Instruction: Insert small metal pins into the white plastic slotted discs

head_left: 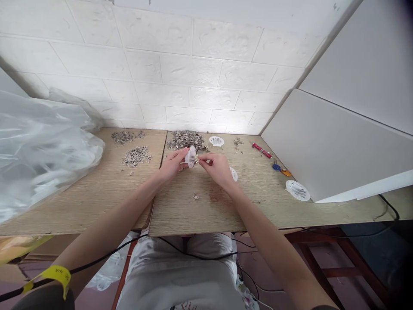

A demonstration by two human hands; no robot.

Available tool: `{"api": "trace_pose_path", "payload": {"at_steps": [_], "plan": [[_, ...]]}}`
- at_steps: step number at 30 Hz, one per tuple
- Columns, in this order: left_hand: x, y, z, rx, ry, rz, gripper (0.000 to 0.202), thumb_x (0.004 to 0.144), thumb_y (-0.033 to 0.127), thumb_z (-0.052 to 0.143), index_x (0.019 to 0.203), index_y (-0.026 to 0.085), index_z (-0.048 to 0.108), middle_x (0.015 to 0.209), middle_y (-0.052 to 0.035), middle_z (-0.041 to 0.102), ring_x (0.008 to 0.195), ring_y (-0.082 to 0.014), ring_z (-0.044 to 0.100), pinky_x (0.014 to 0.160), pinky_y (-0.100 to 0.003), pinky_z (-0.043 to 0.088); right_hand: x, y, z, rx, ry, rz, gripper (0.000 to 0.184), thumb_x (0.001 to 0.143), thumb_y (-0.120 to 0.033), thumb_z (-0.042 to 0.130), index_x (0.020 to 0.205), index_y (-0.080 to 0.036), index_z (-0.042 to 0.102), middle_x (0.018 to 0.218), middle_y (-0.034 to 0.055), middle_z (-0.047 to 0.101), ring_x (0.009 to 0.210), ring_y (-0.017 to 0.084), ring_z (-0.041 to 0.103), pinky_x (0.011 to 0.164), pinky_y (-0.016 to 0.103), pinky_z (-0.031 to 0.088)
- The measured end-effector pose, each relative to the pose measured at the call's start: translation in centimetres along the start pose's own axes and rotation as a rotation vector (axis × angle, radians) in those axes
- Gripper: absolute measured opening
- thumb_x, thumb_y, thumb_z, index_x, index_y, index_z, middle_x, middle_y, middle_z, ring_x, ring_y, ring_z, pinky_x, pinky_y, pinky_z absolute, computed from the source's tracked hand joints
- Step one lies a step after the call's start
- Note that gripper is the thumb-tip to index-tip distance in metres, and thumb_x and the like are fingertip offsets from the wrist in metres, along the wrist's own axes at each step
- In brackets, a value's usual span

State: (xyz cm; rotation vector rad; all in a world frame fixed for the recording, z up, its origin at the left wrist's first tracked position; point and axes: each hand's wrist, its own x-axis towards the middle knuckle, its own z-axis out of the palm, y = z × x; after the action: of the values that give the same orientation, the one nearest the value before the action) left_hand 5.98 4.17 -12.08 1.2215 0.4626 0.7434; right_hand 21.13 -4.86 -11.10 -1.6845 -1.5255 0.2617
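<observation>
My left hand (172, 165) is closed on a small white plastic disc (191, 156), held on edge above the wooden table (200, 211). My right hand (217, 167) pinches a tiny metal piece against the disc's right side. A big heap of small metal parts (187, 140) lies just behind both hands. One loose metal part (195, 197) rests on the table in front of them. Another white disc (234, 174) peeks out beside my right wrist.
Two smaller piles of metal parts (137, 156) lie at the left. A clear plastic bag (38, 146) covers the table's left end. White discs (216, 141) (297, 190), a red tool (262, 150), keys (281, 169) and a white panel (335, 150) are at the right.
</observation>
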Motion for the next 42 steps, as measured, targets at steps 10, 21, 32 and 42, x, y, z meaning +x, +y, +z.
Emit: {"api": "trace_pose_path", "payload": {"at_steps": [10, 21, 32, 42], "plan": [[-0.14, 0.19, 0.3, 0.025, 0.015, 0.009, 0.043, 0.078, 0.056, 0.065, 0.092, 0.015, 0.069, 0.097, -0.0079, 0.067, 0.093, -0.0189, 0.062, 0.088, -0.036, 0.05, -0.02, -0.08, 0.03, 0.008, 0.016, 0.038, 0.02, 0.084, -0.017, 0.06, 0.095, -0.02, 0.076, 0.092, 0.0034, 0.076, 0.078, 0.017, 0.066, 0.073, 0.029, 0.049], [-0.19, -0.25, 0.1, 0.024, 0.002, 0.009, 0.039, 0.08, 0.052, 0.064, 0.098, 0.019, 0.07, 0.101, -0.0071, 0.068, 0.095, -0.0181, 0.061, 0.087, -0.034, 0.05, -0.07, -0.42, -0.34, 0.067, -0.021, 0.095, 0.019, 0.084, -0.02, 0.06, 0.094, -0.021, 0.076, 0.095, 0.0042, 0.075, 0.071, 0.016, 0.066, 0.07, 0.028, 0.05], [-0.45, -0.08, 0.24, 0.097, -0.028, 0.022, 0.043, 0.081, 0.055, 0.063, 0.106, 0.021, 0.07, 0.107, -0.0077, 0.068, 0.098, -0.0196, 0.063, 0.088, -0.034, 0.052, -0.08, -0.11, -0.16, 0.0, -0.041, 0.044, 0.021, 0.085, -0.018, 0.058, 0.094, -0.02, 0.076, 0.092, 0.0038, 0.076, 0.075, 0.017, 0.066, 0.069, 0.028, 0.048], [-0.46, -0.68, 0.11, 0.102, -0.034, 0.002, 0.039, 0.08, 0.055, 0.063, 0.096, 0.021, 0.072, 0.104, -0.007, 0.069, 0.098, -0.0199, 0.062, 0.089, -0.035, 0.053, -0.15, 0.2, 0.12, -0.064, -0.063, 0.035, 0.021, 0.085, -0.016, 0.059, 0.096, -0.02, 0.076, 0.092, 0.0044, 0.076, 0.08, 0.021, 0.068, 0.075, 0.032, 0.049]]}}
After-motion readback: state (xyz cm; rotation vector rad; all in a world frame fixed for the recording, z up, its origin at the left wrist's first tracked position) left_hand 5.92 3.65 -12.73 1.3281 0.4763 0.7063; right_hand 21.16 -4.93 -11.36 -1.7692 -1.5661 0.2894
